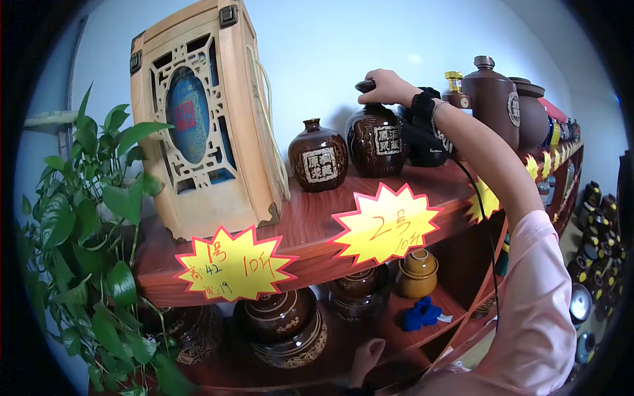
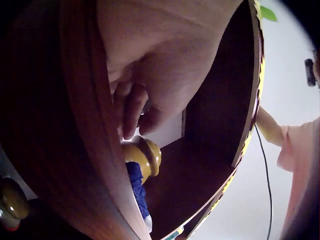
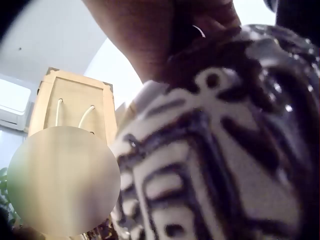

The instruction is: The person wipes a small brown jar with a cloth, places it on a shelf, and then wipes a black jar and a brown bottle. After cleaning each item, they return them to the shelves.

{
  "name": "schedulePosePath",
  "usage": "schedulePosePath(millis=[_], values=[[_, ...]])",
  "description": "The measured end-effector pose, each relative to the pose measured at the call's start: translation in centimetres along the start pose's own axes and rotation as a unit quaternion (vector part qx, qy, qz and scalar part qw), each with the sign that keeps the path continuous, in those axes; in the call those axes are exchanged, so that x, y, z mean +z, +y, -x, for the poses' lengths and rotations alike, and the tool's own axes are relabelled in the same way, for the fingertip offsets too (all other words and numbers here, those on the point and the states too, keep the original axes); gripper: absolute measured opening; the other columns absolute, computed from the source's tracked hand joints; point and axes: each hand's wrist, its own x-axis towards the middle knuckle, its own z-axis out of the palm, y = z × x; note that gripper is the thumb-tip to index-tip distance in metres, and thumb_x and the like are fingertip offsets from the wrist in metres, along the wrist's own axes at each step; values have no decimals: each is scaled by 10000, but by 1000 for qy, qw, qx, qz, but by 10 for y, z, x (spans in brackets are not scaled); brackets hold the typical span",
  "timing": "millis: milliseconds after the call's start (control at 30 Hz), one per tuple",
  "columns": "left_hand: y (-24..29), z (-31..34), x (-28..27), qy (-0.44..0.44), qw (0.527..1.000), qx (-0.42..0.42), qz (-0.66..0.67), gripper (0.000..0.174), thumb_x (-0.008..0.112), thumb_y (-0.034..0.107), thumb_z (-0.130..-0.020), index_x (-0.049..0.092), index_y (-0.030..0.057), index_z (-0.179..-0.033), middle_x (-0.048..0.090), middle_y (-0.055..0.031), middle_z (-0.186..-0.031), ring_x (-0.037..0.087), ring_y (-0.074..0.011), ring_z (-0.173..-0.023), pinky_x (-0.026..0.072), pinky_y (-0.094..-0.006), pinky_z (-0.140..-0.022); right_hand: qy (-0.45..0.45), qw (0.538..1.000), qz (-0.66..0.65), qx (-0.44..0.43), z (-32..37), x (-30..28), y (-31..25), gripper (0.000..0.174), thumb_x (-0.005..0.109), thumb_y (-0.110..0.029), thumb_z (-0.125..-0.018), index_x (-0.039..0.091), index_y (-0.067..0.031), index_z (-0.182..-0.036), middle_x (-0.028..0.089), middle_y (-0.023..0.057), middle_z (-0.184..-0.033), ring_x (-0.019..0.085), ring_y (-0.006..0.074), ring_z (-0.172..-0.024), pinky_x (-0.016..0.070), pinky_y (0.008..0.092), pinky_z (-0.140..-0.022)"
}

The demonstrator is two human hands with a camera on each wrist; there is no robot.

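Observation:
My right hand (image 1: pixel 389 88) is over the neck of a dark brown glazed jar (image 1: pixel 376 148) with white lettering, its fingers gripping a dark stopper (image 1: pixel 365 86). A similar, smaller jar (image 1: pixel 319 158) stands to its left. In the right wrist view, a jar's raised white lettering (image 3: pixel 170 180) fills much of the picture, with part of the right hand (image 3: pixel 150 35) above. Down by the lower shelf is my left hand (image 1: pixel 368 356); the left wrist view shows this hand (image 2: pixel 160 60) with loosely bent fingers and no object visibly held, near a yellow pot (image 2: pixel 142 157).
A wooden box (image 1: pixel 231 119) stands on the upper shelf (image 1: pixel 317 214), beside a leafy plant (image 1: pixel 112 218). Larger brown jars (image 1: pixel 492 99) are at the right. Yellow star labels (image 1: pixel 386 224) hang along the shelf edge. Below are lidded pots (image 1: pixel 284 330) and a blue cloth (image 1: pixel 421 314).

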Motion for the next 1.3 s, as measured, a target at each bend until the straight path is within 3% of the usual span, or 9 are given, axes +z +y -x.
schedulePosePath(millis=[267, 567, 633, 767, 833, 900, 1033, 1100, 1300], values=[[-1, 0, -3, 5, 997, -10, 75, 186, 620, 160, -909, 661, 30, -1035, 704, -89, -923, 668, -126, -823, 521, -266, -720, 53, 996, 36, -60, 7, -7, -13, 551, 742, -396, -643, 653, 61, -938, 671, 193, -837, 660, 298, -775, 540, 358, -721], [1, -1, 1, 33, 999, 18, 25, 195, 637, 189, -894, 674, 24, -991, 697, -96, -854, 672, -154, -773, 521, -291, -688, 196, 974, -7, -113, 24, -50, -13, 614, 777, -386, -649, 649, 59, -1053, 677, 209, -961, 672, 278, -862, 545, 356, -791], [-8, -1, 0, 38, 998, 25, 43, 195, 638, 190, -893, 674, 24, -988, 695, -99, -845, 672, -155, -767, 521, -292, -687, 226, 965, 6, -135, 36, -64, -15, 513, 761, -327, -700, 645, 3, -1076, 678, 147, -908, 654, 214, -823, 533, 318, -760], [-16, -3, 2, 28, 995, 21, 98, 173, 620, 143, -906, 665, 7, -1004, 692, -92, -861, 664, -139, -777, 523, -275, -699, 192, 966, -128, -114, 86, -95, -47, 420, 655, -242, -855, 573, 32, -1162, 623, 194, -1069, 583, 242, -1024, 484, 355, -901], [-7, -4, -3, 27, 988, 13, 149, 166, 607, 115, -914, 658, -6, -1017, 690, -80, -875, 656, -125, -787, 522, -263, -710, 207, 951, -214, -82, 117, -108, -69, 493, 713, -170, -773, 554, 54, -1182, 617, 201, -1063, 592, 249, -1016, 500, 349, -906], [9, -4, -7, 23, 984, -9, 176, 174, 591, 96, -925, 647, -23, -1040, 689, -65, -905, 644, -105, -801, 519, -251, -727, 269, 918, -290, -27, 164, -105, -107, 537, 712, -171, -779, 521, 57, -1226, 607, 167, -1066, 609, 227, -952, 515, 330, -869], [5, -2, -7, 18, 986, 2, 164, 175, 588, 94, -925, 644, -23, -1043, 693, -70, -915, 643, -99, -799, 516, -246, -723, 305, 937, -108, -134, 202, -123, -83, 354, 600, -114, -795, 587, 65, -1100, 578, 43, -823, 539, 117, -701, 477, 247, -627], [10, -4, -8, 14, 989, 19, 144, 170, 588, 91, -923, 644, -20, -1038, 694, -74, -914, 644, -100, -798, 515, -245, -717, 231, 960, -150, -40, 230, -164, -21, 539, 733, -335, -776, 607, 17, -1164, 611, 160, -1191, 597, 172, -1056, 470, 295, -910], [9, -5, -6, 11, 994, 2, 105, 172, 608, 113, -916, 650, -21, -1014, 694, -74, -894, 640, -112, -793, 508, -258, -716, 157, 986, -53, -37, 345, -137, -20, 862, 736, -460, -704, 441, 48, -1334, 497, 195, -1321, 519, 242, -1163, 393, 361, -1007]])
